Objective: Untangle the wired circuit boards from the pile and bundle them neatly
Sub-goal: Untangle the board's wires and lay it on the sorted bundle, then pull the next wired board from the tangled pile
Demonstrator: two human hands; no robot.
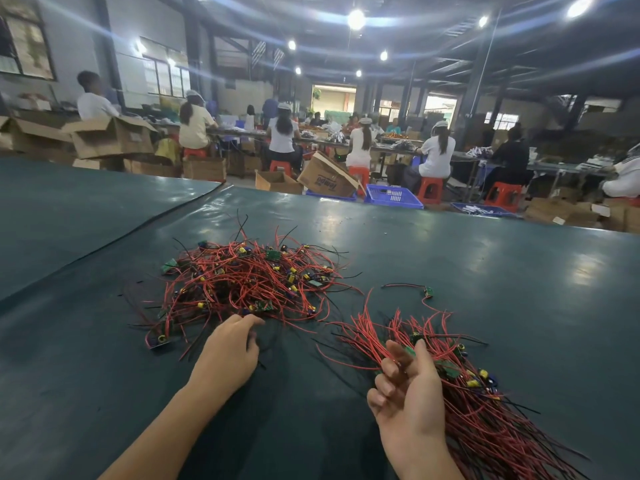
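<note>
the tangled pile [242, 282] of red-wired boards lies on the green table [485, 254], just beyond the left hand [228, 351]. its curled fingers reach the pile's near edge, but i cannot tell if they grip. the right hand [408, 393] clasps the bundle [478, 407]; one loose board [428, 292] lies beyond.

Location type: factory assembly hall.

Reference landmark: large green-covered worktable [450, 265] in the foreground.

- On the worktable: pile of wired circuit boards [249, 282], indicating electronics assembly work.
- Beyond the worktable's far edge: workers [437, 150], several in white caps, seated on red plastic stools [430, 188] at long benches [346, 142].
- Just behind the far edge: blue plastic crates [393, 195].
- Beyond its far left: open cardboard cartons [110, 136].
- High above the worktable: dark steel roof framing [485, 64] with round lamps [356, 19].
</note>
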